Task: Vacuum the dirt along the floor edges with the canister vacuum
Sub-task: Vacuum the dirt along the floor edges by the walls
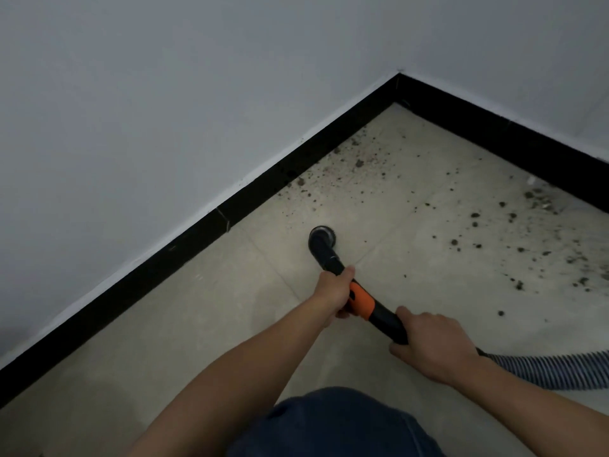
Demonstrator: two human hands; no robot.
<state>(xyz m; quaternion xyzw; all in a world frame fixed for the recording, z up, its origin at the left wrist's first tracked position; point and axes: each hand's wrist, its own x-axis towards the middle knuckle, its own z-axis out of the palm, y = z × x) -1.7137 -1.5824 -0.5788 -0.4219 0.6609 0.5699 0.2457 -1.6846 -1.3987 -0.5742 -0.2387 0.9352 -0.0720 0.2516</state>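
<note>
Pale tiled floor (164,341) meets grey-white walls (164,94), with a black baseboard (197,222) running along two floor edges that join in the far corner, up and to the right of centre.

Dark crumbs of dirt (359,163) lie scattered along the left floor edge close to that corner. A second, looser spread lies by the right edge.

I hold a black vacuum wand (384,316) in both hands, angled down and away from me toward the left edge. Its round black nozzle (322,234) is down at the floor near the baseboard, just short of the nearest crumbs.

My left hand (333,291) is forward, with fingers curled round the wand and thumb lying along its top, right at the front of an orange collar (362,303). My right hand (428,344) is further back, behind the collar, wrapped firmly round the wand's rear end.

From there a ribbed grey hose (560,371) trails off to the right side of the view, low over the floor.

My knee (329,423), in dark blue cloth, fills the bottom centre, and both bare forearms reach forward over it.
</note>
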